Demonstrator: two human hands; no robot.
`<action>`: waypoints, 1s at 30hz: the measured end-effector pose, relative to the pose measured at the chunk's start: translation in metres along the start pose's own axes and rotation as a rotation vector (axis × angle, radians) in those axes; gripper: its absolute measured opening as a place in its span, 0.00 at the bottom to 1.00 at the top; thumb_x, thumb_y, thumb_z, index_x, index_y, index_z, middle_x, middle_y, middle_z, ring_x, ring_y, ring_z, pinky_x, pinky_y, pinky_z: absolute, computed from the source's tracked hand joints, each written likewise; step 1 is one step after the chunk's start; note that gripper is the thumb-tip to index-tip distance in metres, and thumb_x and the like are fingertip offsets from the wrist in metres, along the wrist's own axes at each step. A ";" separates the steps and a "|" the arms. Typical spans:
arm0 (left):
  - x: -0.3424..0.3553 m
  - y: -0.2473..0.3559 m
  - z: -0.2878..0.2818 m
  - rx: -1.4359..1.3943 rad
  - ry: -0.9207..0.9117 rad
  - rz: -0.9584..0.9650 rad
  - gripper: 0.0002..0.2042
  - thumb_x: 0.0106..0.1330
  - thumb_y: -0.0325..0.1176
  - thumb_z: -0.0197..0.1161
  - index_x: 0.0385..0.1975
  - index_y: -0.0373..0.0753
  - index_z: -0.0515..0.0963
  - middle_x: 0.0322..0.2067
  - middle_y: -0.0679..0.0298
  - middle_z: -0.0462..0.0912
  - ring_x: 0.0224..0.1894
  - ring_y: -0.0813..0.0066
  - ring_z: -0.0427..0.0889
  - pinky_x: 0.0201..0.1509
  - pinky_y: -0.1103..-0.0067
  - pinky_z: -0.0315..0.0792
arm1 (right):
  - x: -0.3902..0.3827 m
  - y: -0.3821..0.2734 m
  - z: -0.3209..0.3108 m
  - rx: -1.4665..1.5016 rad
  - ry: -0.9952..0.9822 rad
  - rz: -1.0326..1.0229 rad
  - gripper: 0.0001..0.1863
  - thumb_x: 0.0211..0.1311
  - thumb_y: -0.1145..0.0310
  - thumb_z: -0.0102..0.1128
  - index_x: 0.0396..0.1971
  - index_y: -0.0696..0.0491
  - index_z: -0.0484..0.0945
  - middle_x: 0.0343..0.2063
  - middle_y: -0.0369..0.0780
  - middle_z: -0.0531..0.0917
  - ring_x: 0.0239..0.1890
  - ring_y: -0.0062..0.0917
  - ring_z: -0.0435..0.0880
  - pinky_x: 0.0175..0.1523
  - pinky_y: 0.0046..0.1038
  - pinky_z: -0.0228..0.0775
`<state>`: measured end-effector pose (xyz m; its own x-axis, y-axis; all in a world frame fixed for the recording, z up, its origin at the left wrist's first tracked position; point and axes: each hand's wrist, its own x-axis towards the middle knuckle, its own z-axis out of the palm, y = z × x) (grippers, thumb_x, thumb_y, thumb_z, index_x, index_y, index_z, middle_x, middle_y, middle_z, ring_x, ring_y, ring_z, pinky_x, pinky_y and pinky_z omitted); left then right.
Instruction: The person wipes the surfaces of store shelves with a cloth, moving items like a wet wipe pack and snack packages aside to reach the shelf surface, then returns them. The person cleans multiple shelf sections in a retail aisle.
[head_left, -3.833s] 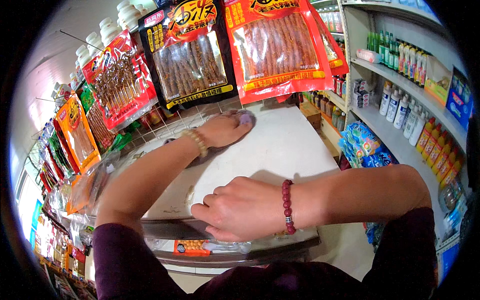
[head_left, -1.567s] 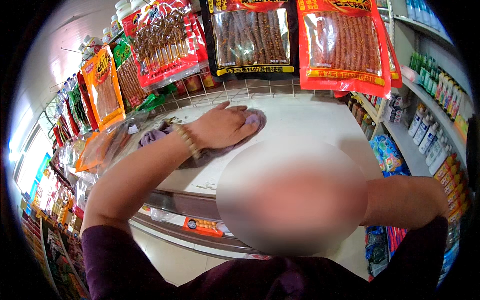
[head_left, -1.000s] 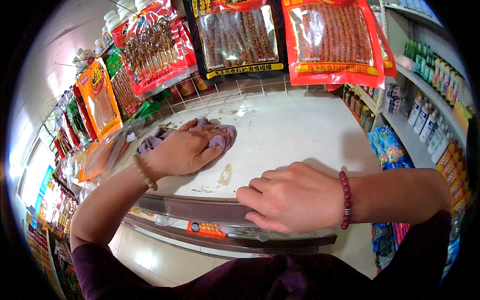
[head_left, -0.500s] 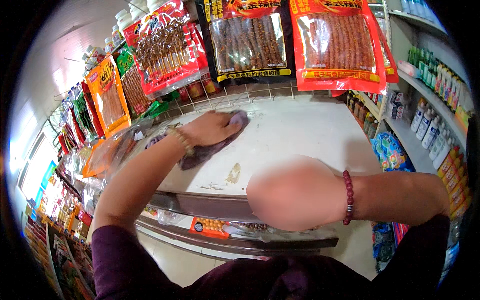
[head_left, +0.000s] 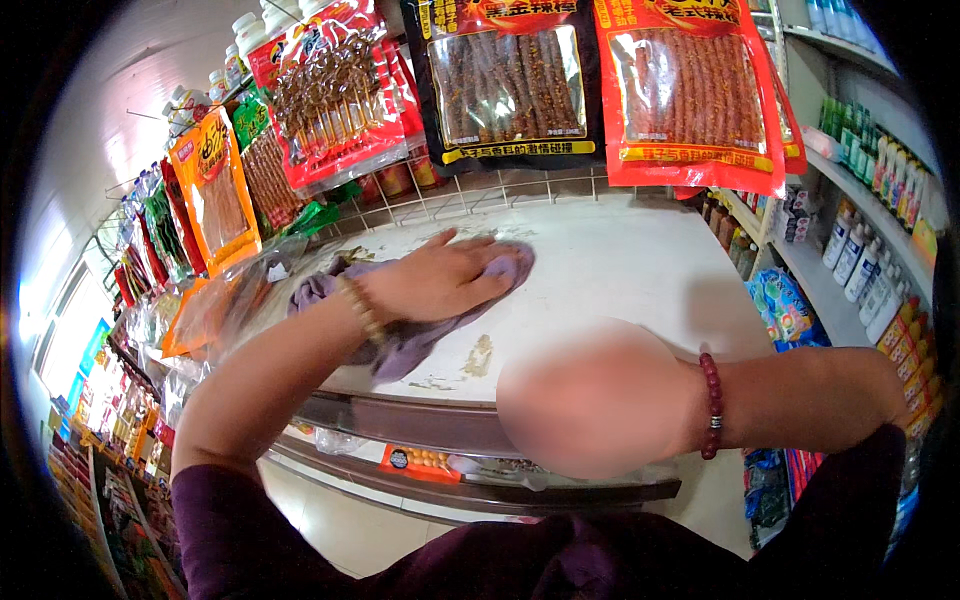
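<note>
My left hand (head_left: 445,280), with a beaded bracelet at its wrist, presses a purple cloth (head_left: 418,345) against a white shelf top (head_left: 600,255). Its thumb and fingers lie over the cloth, which bunches past the fingertips and trails back under the wrist. Brownish stains (head_left: 478,355) mark the white surface near its front edge. My right hand (head_left: 600,400), below a dark red beaded bracelet, is over the front edge at the right. A blur hides its fingers and anything in them.
Bagged snack sticks hang along a wire rack, among them a black bag (head_left: 505,85) and a red bag (head_left: 690,95). Clear plastic and an orange packet (head_left: 200,315) lie at the left. Bottles (head_left: 850,250) fill shelves on the right. A lower shelf (head_left: 480,485) holds packets.
My left hand has slid the cloth to the right, and more of the cloth now shows around the wrist. My right hand stays near the front edge.
</note>
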<state>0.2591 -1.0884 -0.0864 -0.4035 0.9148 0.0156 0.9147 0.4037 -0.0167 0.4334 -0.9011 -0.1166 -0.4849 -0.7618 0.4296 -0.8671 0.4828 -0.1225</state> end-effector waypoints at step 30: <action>-0.006 0.078 -0.004 -0.177 0.444 0.371 0.16 0.59 0.36 0.57 0.48 0.42 0.74 0.35 0.55 0.74 0.41 0.54 0.70 0.47 0.65 0.64 | 0.001 0.043 -0.034 0.101 0.448 0.548 0.14 0.65 0.61 0.52 0.33 0.57 0.74 0.29 0.39 0.79 0.30 0.23 0.78 0.33 0.25 0.69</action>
<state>0.3329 -1.0629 -0.0841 -0.0443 0.8884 0.4569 0.9977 0.0161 0.0655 0.3992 -0.8661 -0.0913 -0.7790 -0.1603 0.6062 -0.5295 0.6861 -0.4990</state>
